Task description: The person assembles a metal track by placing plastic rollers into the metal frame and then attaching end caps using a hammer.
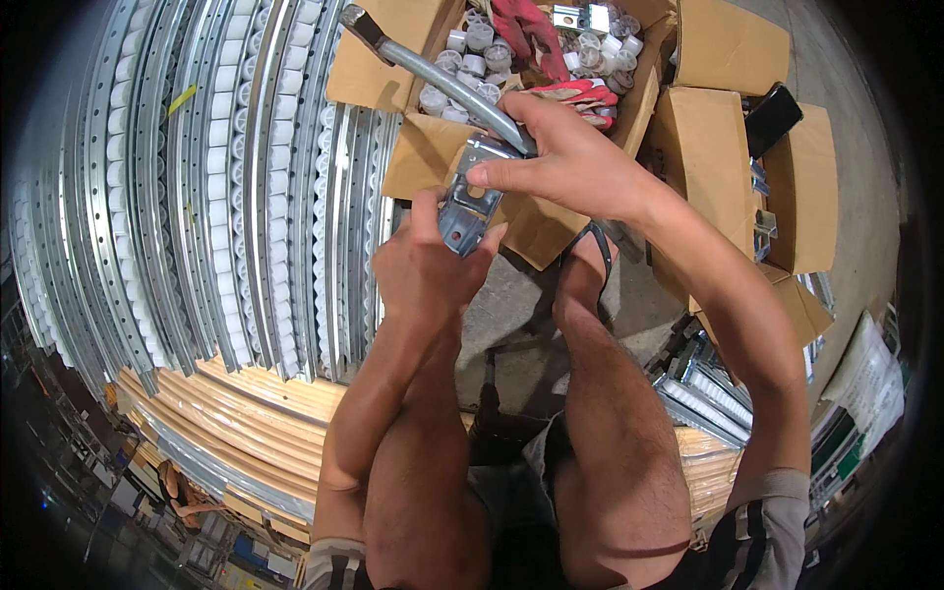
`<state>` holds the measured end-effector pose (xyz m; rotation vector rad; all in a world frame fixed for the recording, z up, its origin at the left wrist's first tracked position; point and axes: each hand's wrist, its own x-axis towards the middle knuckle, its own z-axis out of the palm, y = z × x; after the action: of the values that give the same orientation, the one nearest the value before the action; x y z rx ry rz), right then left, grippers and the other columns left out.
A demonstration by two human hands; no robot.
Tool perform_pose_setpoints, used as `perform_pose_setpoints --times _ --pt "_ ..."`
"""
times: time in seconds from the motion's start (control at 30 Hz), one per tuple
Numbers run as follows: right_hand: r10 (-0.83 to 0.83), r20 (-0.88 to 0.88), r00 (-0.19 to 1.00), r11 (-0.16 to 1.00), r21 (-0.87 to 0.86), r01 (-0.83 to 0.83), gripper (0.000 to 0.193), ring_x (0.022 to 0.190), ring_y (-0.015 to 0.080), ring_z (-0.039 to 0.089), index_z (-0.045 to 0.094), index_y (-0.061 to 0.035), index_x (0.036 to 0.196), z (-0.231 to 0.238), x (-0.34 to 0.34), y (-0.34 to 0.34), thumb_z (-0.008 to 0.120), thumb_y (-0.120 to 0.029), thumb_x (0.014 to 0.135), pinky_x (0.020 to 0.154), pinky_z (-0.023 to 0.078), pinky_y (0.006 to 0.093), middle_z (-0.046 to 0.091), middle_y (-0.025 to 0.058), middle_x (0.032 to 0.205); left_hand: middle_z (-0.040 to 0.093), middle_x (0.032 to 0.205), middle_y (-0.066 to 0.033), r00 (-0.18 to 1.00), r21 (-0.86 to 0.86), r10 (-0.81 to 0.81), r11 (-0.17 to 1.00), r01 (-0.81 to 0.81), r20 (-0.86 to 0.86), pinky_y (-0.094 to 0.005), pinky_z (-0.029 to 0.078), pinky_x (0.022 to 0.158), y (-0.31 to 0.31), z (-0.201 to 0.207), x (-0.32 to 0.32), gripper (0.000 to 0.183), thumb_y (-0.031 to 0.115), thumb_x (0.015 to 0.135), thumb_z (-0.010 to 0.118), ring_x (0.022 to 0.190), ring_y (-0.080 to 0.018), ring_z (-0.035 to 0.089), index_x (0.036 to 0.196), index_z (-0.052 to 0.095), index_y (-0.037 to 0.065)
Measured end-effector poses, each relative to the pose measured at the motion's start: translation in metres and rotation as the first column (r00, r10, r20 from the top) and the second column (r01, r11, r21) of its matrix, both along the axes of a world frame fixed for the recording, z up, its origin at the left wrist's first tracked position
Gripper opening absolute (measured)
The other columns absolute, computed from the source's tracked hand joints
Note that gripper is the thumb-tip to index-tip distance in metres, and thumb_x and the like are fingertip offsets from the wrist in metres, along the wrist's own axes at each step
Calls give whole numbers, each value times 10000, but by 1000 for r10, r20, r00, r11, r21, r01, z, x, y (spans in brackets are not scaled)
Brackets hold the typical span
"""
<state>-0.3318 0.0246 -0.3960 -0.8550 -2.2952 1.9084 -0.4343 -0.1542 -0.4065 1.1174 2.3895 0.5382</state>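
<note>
At the near side of the open cardboard box (369, 81), a metal bracket (488, 154) between two hands.
The bracket is shiny, silvery and tilted, with folded edges, a wide opening near its middle and a small hole toward its lower end. The left hand (425, 264) pinches its lower part; the right hand (580, 165) presses a thumb on it, fingers curled round a grey-handled tool (442, 85) that slants over the box's left flap. Fingers cover the bracket's edges, and the right hand hides the tool's near end. Inside the box, red cloth gloves (531, 37) partly hide round white plastic rollers (480, 37); left of it lie perforated metal rails (261, 157).
</note>
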Motion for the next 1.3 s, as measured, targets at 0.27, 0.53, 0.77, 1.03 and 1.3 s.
perform_pose_setpoints --times 0.27,0.53,0.77,1.03,1.3 --pt "-55 32 998 998 -29 55 523 779 191 573 604 68 1009 5 -1 -1 784 -378 803 687 459 361 609 134 833 727 824 -157 999 0 22 1000 -22 -39 -412 560 670 2 5 1 578 380 688 891 743 -344 722 1103 621 80" --pt "-34 -27 999 997 -72 32 545 772 150 539 594 73 1002 -2 11 3 778 -409 830 650 443 341 574 105 815 724 838 -172 999 21 -12 1000 13 -43 -415 561 667 0 8 -1 626 393 684 896 757 -353 722 1140 623 63" --pt "-101 56 993 983 -147 108 570 765 138 531 596 80 1063 1 13 -4 777 -413 842 637 440 320 576 80 838 722 837 -179 999 2 7 1000 -7 -32 -416 560 666 2 12 0 637 409 684 898 748 -358 720 1132 625 47" --pt "-122 57 991 988 -89 127 569 810 167 563 594 83 1108 7 8 -8 758 -400 855 698 461 337 608 108 871 721 833 -179 995 -47 21 999 -26 -102 -413 559 666 2 12 1 640 461 695 877 728 -350 717 1108 637 35" --pt "-142 17 990 985 -97 143 573 803 188 581 599 88 1091 0 10 -11 765 -403 847 696 466 349 617 127 862 722 832 -164 994 8 -3 1000 4 -111 -410 560 656 0 10 -1 606 455 698 874 715 -345 714 1082 651 43"
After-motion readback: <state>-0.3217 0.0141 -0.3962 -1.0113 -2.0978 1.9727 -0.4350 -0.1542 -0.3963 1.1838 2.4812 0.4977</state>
